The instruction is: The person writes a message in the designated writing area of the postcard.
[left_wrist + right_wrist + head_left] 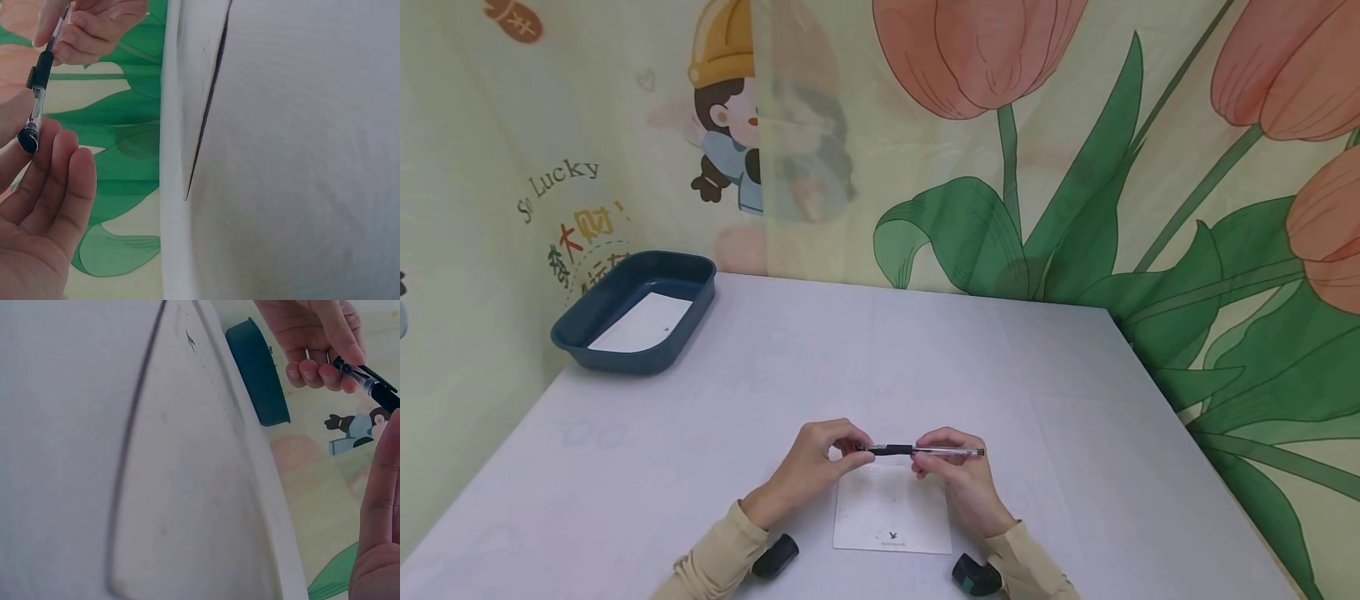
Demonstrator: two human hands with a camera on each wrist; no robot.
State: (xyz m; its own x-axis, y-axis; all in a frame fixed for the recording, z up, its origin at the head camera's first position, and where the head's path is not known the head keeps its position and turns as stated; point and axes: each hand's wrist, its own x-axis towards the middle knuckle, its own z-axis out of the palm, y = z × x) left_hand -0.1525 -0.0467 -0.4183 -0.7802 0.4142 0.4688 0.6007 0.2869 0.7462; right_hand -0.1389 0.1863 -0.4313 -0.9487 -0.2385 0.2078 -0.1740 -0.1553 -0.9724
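Note:
Both hands hold a slim pen (892,451) level over a white card (891,518) that lies on the table. The left hand (817,457) pinches one end of the pen between thumb and fingertips. At the other end, the right hand (967,483) grips its clear barrel. In the left wrist view the pen (42,70) shows a black middle with a clip and a clear part leading to a dark end. A small dark bird mark is printed near the card's front edge. The right wrist view shows the left thumb and fingers on the pen's dark end.
A dark blue tray (632,362) stands at the table's back left, with a white sheet (643,323) inside. Two black wrist devices (777,556) show beside the sleeves. Printed curtains (820,250) hang behind and beside the white-covered table (880,367).

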